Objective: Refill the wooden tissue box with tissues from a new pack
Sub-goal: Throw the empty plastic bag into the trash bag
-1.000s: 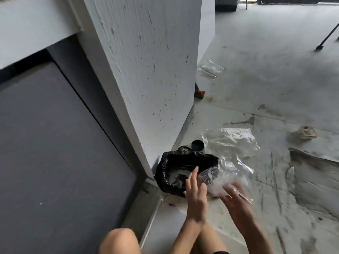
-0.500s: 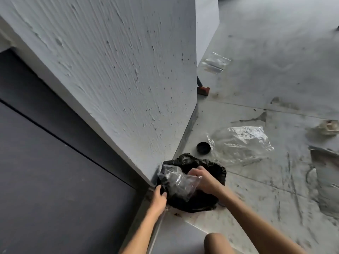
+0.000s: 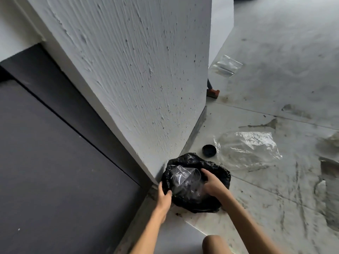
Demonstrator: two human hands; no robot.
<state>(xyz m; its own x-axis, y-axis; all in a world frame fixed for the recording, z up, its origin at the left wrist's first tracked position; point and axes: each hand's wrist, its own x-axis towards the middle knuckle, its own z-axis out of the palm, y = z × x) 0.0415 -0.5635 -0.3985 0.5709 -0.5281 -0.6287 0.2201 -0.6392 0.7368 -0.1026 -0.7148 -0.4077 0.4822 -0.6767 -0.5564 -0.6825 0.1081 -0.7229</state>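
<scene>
A black bin bag point(image 3: 218, 173) sits on the floor at the foot of a white textured wall. A crumpled clear plastic wrapper point(image 3: 183, 178) lies in its mouth. My right hand point(image 3: 212, 184) presses down on the wrapper from the right, fingers curled over it. My left hand point(image 3: 164, 196) grips the bag's left rim. No wooden tissue box and no tissues are in view.
The white wall point(image 3: 137, 79) rises right behind the bag, with a dark panel point(image 3: 55, 171) to its left. On the stained floor lie a black round lid point(image 3: 209, 150), a large clear plastic bag point(image 3: 247, 149), a smaller clear bag point(image 3: 226, 66) and a red-tipped object point(image 3: 212, 92). My knee point(image 3: 216, 244) shows at bottom.
The clear wrapper went from in front of the bag, held up in my hands, down into the bag's mouth. My left hand moved to the bag's rim.
</scene>
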